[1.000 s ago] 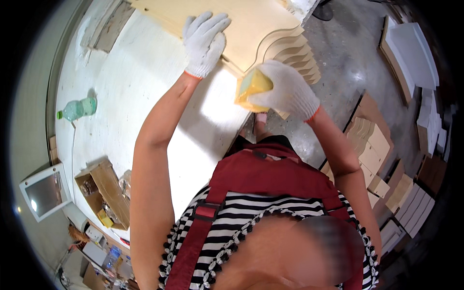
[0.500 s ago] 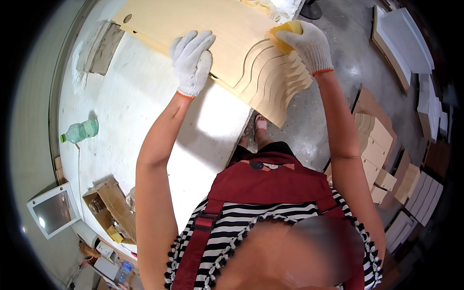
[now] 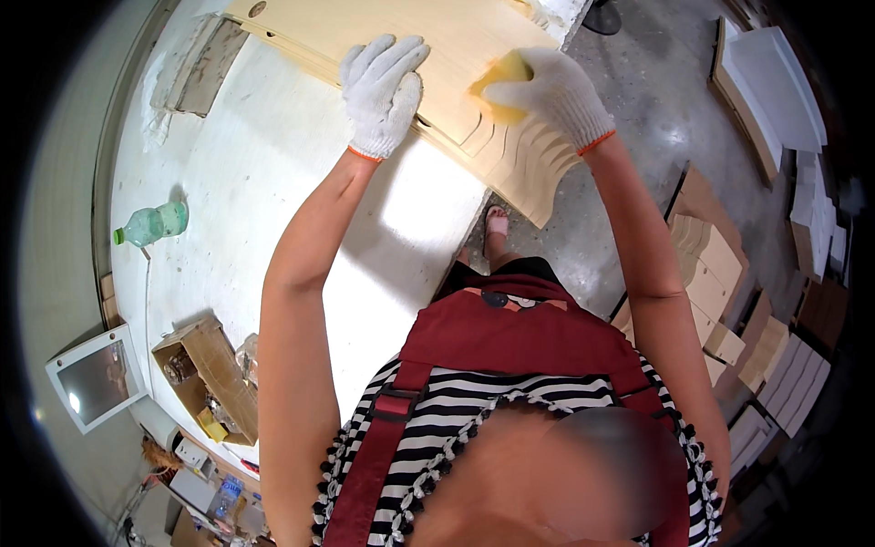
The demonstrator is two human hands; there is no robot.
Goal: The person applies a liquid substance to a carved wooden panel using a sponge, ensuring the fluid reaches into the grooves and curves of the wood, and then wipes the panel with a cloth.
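Note:
A pale wooden panel [image 3: 456,77] with wavy grooves and a scalloped end lies on top of at least one more panel. The scalloped end juts out past the table edge. My left hand [image 3: 381,96], in a white knitted glove with an orange cuff, rests flat on the panel's near edge, fingers stretched out. In my right hand [image 3: 558,96], gloved the same way, is a yellow sponge [image 3: 497,89], pressed on the panel where the grooves begin. The sponge is slightly blurred, and part of it is hidden under the fingers.
The white table [image 3: 228,201] bears a green plastic bottle [image 3: 150,225], a cardboard box [image 3: 196,365] of odds and ends and a wooden block [image 3: 211,68]. On the floor at right lean white boards [image 3: 775,87] and stacked wavy panels [image 3: 711,269].
My right hand has slid the sponge leftward over the panel, away from the scalloped end. My left hand keeps its place on the panel. The whole view has shifted slightly.

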